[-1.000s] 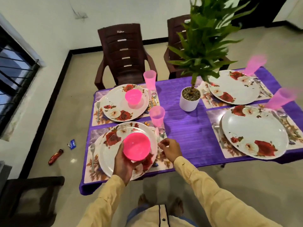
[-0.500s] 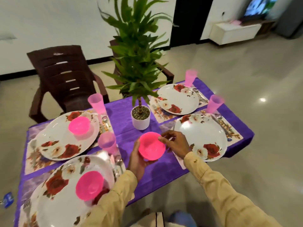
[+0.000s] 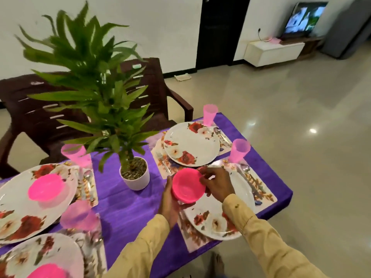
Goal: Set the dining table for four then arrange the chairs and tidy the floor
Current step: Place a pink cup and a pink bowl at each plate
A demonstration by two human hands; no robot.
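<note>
- Evidently the step in hand was setting the pink bowl (image 3: 187,187) on the near right plate (image 3: 208,212), which, like the far right plate (image 3: 190,145), carried no bowl.
- The left hand (image 3: 170,199) cupped the bowl from the side and beneath, its fingers (image 3: 185,205) curled under the base. The right hand (image 3: 218,183) pinched the opposite rim.
- The bowl hung in the air over the near plate's upper left edge, not resting on it, to the right of the potted plant (image 3: 134,174).
- To do it well, I judged, it should be brought over the plate's middle, kept level, lowered flat and only then let go, matching the bowl (image 3: 45,189) already sitting on the left plate (image 3: 18,187).
- The right sleeve (image 3: 251,221) lay across the near plate, so a careless pull-back might shift it.
- The bowl looked like bright, glossy pink plastic, round and deep with a thin rim, upright and empty. Whether a second one nested beneath it I could not tell.
- The bench (image 3: 128,205) wore a purple cloth.
</note>
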